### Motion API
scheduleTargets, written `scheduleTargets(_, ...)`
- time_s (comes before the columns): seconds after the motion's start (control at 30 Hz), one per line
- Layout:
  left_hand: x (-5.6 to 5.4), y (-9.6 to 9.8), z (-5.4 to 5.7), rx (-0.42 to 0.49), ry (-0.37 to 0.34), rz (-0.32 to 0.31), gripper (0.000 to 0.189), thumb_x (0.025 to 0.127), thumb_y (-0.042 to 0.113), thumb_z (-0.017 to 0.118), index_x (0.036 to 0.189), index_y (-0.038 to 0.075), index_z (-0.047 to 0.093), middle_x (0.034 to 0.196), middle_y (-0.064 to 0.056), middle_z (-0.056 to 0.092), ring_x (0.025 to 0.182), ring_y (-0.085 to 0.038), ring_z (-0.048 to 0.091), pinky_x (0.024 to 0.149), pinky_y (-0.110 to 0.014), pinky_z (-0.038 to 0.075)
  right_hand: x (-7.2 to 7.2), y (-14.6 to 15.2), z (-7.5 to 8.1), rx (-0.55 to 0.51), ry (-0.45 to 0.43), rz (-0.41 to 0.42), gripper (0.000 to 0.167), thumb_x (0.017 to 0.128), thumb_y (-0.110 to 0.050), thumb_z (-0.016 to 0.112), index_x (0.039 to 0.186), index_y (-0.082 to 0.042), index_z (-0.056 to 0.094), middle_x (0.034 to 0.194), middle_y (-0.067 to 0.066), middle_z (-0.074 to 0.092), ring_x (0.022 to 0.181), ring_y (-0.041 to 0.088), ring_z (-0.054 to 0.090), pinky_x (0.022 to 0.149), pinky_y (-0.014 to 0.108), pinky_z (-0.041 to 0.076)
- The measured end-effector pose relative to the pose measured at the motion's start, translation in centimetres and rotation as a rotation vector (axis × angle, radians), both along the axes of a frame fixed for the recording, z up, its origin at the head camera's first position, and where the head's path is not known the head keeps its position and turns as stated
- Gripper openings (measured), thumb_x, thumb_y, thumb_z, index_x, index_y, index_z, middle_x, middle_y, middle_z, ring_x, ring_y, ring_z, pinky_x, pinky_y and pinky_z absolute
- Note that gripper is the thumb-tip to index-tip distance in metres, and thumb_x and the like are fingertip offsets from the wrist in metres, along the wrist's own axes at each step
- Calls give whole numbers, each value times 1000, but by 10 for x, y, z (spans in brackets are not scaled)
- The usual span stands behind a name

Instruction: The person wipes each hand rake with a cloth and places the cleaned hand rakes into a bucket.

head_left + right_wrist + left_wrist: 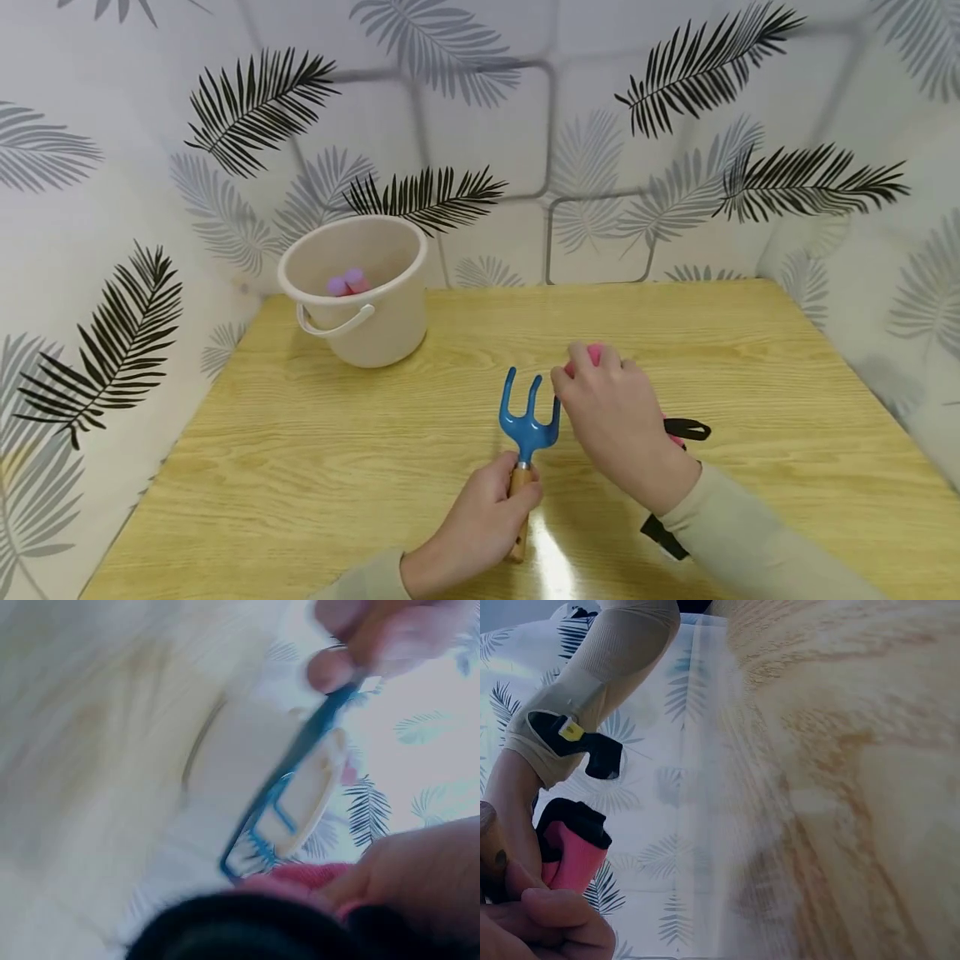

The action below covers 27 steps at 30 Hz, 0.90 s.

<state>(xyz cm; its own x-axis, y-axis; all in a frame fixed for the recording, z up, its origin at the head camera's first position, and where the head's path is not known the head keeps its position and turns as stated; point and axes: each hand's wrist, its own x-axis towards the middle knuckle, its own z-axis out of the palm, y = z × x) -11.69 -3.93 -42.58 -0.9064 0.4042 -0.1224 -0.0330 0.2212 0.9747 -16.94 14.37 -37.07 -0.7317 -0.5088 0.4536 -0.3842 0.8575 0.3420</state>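
Observation:
My left hand (480, 508) grips the wooden handle of a blue garden hand fork (527, 429), its three tines pointing up and away from me. At the right tine, my right hand (611, 417) holds a bunched pink cloth (595, 353), with the fingers curled over it. From behind the right wrist a black loop (687, 429) sticks out beside more pink fabric. In the left wrist view the pink cloth (577, 859) shows a black trim. The right wrist view has the cloth (307, 874) right at the fork's tine tips (229, 866), partly hidden by a dark blurred shape.
A cream bucket (382, 333) with a handle stands at the back left of the wooden table (315, 467). Inside it lie pink and purple things (348, 283). Leaf-patterned wall covering (480, 125) rises behind the table. A black strap piece (663, 537) shows by the right sleeve.

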Motion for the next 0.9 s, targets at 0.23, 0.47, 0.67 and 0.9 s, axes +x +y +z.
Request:
scheduleTargets(0.23, -2, 0, -2, -6, 22, 6, 18, 101, 20, 54, 104, 3, 56, 61, 3, 47, 43, -10, 47, 39, -19, 40, 15, -6, 7, -104, -274, 116, 34, 69, -11, 85, 96, -30, 77, 88, 2, 61, 59, 18, 54, 40, 27, 45)
scheduleTargets(0.47, 4, 5, -2, -2, 46, -42, 11, 100, 17, 52, 97, 7, 55, 59, 4, 47, 42, -8, 47, 39, -18, 38, 12, -16, 4, -121, -237, 102, 32, 70, -10, 84, 97, -27, 77, 88, 5, 60, 59, 21, 55, 39, 30, 48)
scheduleTargets(0.67, 5, 2, 0, -14, 57, -21, 14, 99, 20, 54, 101, 6, 57, 61, 4, 48, 43, -8, 48, 39, -19, 40, -1, -17, -3, -119, -85, 37, 22, 75, -16, 86, 93, -20, 76, 83, 7, 58, 57, 24, 56, 41, 32, 50)
scheduleTargets(0.9, 5, 0, 1, -4, 56, -2, 11, 99, 17, 54, 100, 6, 57, 60, 4, 46, 42, -9, 46, 39, -20, 39, -1, -18, 0, -45, 37, 66, 22, 78, -13, 84, 97, -13, 73, 88, 11, 56, 67, 29, 61, 48, 31, 50)
